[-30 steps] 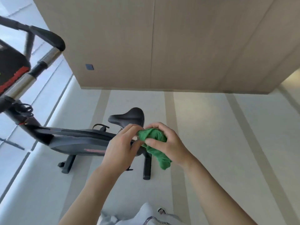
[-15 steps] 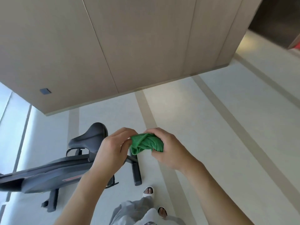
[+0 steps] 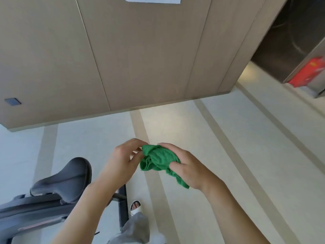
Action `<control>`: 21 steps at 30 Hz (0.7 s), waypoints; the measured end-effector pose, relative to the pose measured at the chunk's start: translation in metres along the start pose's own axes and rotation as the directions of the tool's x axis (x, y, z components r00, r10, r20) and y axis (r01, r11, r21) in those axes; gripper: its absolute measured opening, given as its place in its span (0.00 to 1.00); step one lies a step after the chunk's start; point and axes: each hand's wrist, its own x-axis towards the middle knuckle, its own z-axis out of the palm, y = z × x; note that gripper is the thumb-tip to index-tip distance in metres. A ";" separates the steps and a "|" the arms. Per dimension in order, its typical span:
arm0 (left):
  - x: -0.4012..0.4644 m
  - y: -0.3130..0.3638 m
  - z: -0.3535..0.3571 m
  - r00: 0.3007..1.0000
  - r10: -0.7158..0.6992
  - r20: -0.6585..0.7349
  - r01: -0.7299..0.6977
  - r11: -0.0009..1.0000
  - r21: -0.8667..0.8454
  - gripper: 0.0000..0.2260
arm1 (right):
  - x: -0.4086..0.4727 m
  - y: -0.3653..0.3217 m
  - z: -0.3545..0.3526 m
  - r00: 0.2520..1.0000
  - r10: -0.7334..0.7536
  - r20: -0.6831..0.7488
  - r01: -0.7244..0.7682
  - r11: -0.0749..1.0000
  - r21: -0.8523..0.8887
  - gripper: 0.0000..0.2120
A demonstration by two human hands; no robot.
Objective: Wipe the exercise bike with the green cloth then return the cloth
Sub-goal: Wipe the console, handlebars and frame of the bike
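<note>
The green cloth is bunched up in front of me at chest height. My right hand grips it, fingers curled round the bundle, with a tail hanging below the palm. My left hand pinches the cloth's left edge with its fingertips. The black exercise bike stands at the lower left; its saddle and dark frame show, the rest runs out of view. My left forearm covers part of the bike's rear foot.
A tan panelled wall fills the top of the view and ends at a corner on the right. Past it opens a dark recess with a red object. Pale striped floor stretches right. My sandalled foot is below.
The view has swung right, away from the bike, so only its saddle and frame remain at the lower left. Both hands keep working the cloth, which has loosened with a tail hanging down.
</note>
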 end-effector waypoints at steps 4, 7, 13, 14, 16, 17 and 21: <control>0.055 -0.015 -0.011 0.993 -0.047 0.107 0.065 0.982 -0.176 0.21 | 0.061 -0.009 -0.026 0.999 0.035 -0.017 -0.037 0.988 -0.150 0.28; 0.098 -0.028 -0.020 0.997 0.010 0.080 0.004 0.984 -0.176 0.24 | 0.109 -0.021 -0.042 0.997 -0.035 -0.066 0.013 0.952 -0.305 0.27; 0.176 -0.058 -0.023 0.998 -0.005 -0.055 -0.006 0.982 -0.191 0.21 | 0.176 -0.020 -0.073 0.980 -0.139 -0.139 0.064 0.894 -0.444 0.27; 0.185 -0.060 -0.022 0.998 -0.024 -0.065 0.011 0.980 -0.196 0.21 | 0.184 -0.019 -0.078 0.980 -0.149 -0.134 0.072 0.886 -0.458 0.27; 0.201 -0.062 -0.017 0.995 -0.054 -0.082 0.036 0.978 -0.206 0.20 | 0.199 -0.017 -0.090 0.979 -0.160 -0.124 0.083 0.877 -0.473 0.28; 0.210 -0.062 -0.015 0.995 -0.062 -0.083 0.043 0.976 -0.213 0.19 | 0.208 -0.015 -0.098 0.980 -0.158 -0.120 0.084 0.877 -0.472 0.29; 0.255 -0.067 -0.006 0.993 -0.077 -0.085 0.058 0.977 -0.208 0.19 | 0.249 -0.003 -0.132 0.984 -0.158 -0.078 0.116 0.914 -0.388 0.29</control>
